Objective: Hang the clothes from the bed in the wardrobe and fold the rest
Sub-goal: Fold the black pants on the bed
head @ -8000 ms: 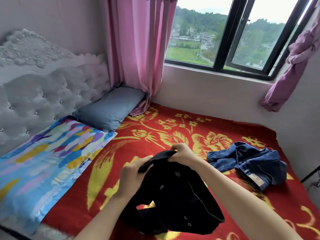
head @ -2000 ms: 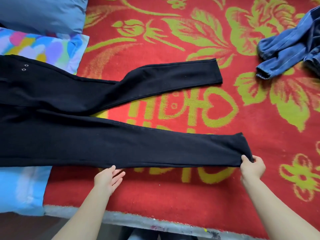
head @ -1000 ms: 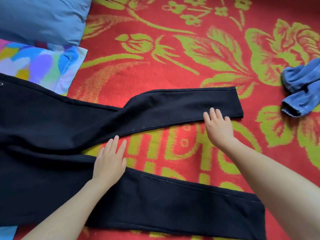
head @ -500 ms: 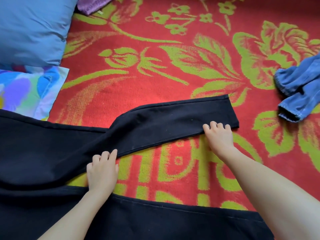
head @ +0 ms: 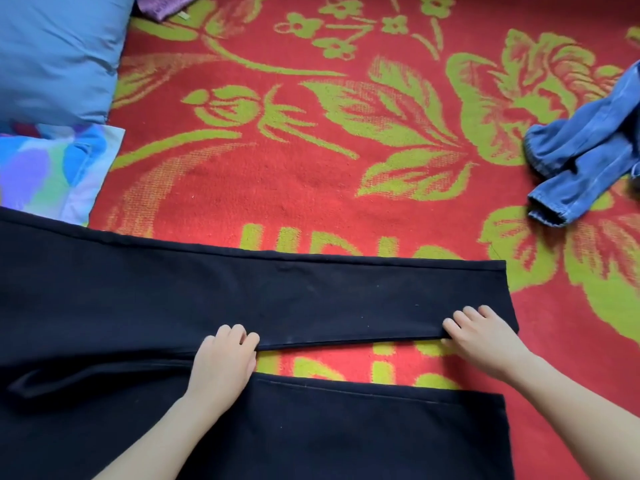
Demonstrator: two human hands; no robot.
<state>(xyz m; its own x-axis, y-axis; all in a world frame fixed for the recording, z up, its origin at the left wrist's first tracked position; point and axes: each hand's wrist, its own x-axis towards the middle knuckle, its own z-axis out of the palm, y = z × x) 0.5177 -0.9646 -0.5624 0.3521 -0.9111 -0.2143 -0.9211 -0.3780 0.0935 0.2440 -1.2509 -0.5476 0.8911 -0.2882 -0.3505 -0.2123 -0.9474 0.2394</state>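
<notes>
The bed is covered with a red blanket (head: 311,181) that has a yellow-green pattern of flowers and leaves. A pair of black trousers (head: 173,299) lies flat across its near part, the two legs pointing to the right with a narrow strip of blanket between them. At the far left a blue pillow (head: 52,57) lies, and just beside it a pillow with many colours (head: 45,171), whose near edge goes under the trousers. Crumpled blue jeans (head: 581,161) lie at the right edge, well apart from the trousers. A bit of purple cloth (head: 162,5) shows at the top.
</notes>
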